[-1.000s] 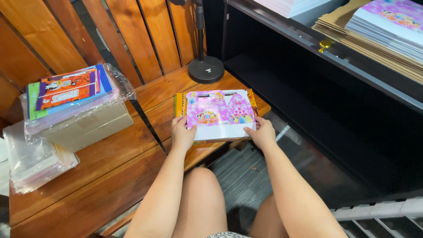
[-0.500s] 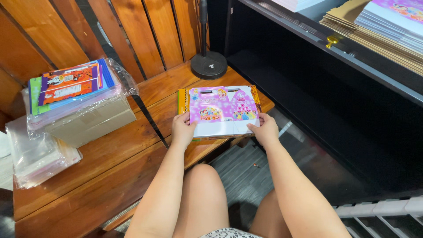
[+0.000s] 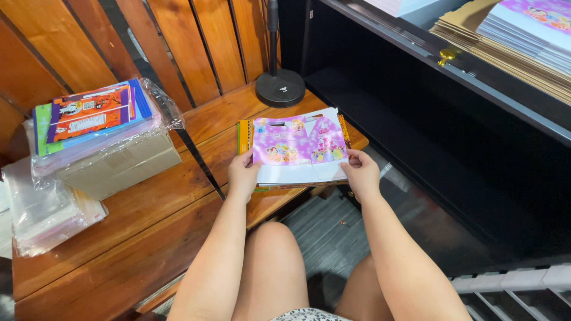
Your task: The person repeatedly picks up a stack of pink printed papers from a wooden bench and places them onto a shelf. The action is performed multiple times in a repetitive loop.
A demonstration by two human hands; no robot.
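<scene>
A stack of flat pink and purple cartoon-printed paper sheets lies on the corner of a wooden bench. My left hand grips the stack's near left edge, thumb on top. On the near right corner sits my right hand, which holds it the same way. An orange and green edge of lower sheets shows at the stack's left side.
A plastic-wrapped pile of colourful booklets rests on a cardboard box at the left. Clear plastic sleeves lie further left. A black round stand base is behind the stack. Black shelving with paper piles stands to the right.
The top sheet's far right corner has lifted and folded a little, and my right hand has slid slightly along the near edge. Both hands still hold the stack.
</scene>
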